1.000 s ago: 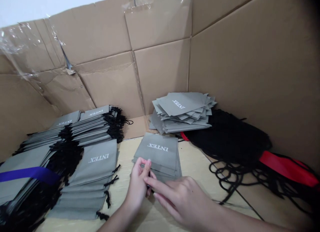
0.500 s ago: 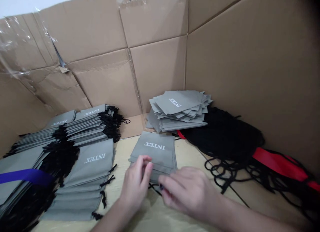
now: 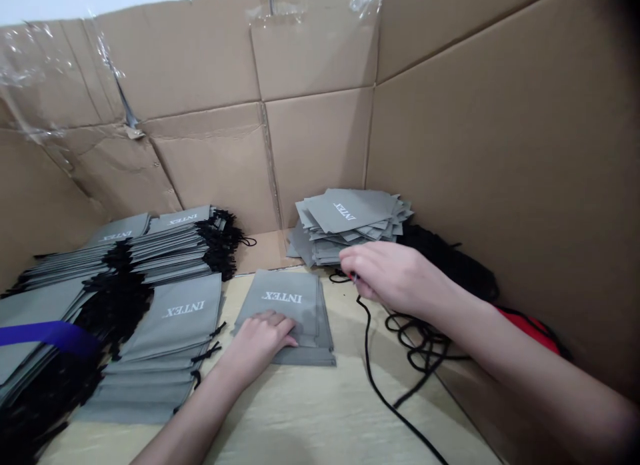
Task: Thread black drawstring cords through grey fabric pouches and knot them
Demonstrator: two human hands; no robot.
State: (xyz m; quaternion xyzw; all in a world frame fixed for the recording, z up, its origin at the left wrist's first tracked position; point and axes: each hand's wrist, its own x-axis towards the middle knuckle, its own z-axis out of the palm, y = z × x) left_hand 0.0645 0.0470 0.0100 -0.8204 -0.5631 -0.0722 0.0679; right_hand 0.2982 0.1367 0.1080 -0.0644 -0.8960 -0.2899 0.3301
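Observation:
My left hand (image 3: 263, 338) lies on the front stack of grey drawstring pouches (image 3: 283, 285), fingers bent over the top pouch and thumb apart. White INTEX lettering on that pouch appears upside down. My right hand (image 3: 383, 271) is raised to the right of the stack, in front of a messier pile of grey pouches (image 3: 355, 211). Its fingers are pinched on a black cord (image 3: 367, 345), which hangs below them and runs down toward the bottom edge. A small shiny tip shows at the fingertips, too small to name.
Knotted grey pouches (image 3: 170, 331) fan out on the left, with tied stacks (image 3: 170, 251) behind. A purple band (image 3: 50, 335) crosses another stack. Black cord bundles (image 3: 450, 261) with a red strip (image 3: 530, 331) lie at right. Cardboard walls (image 3: 315, 145) enclose the back and right.
My right hand has moved up and right, away from the front stack, and a length of black cord now hangs beneath it. My left hand has settled flatter on the pouches.

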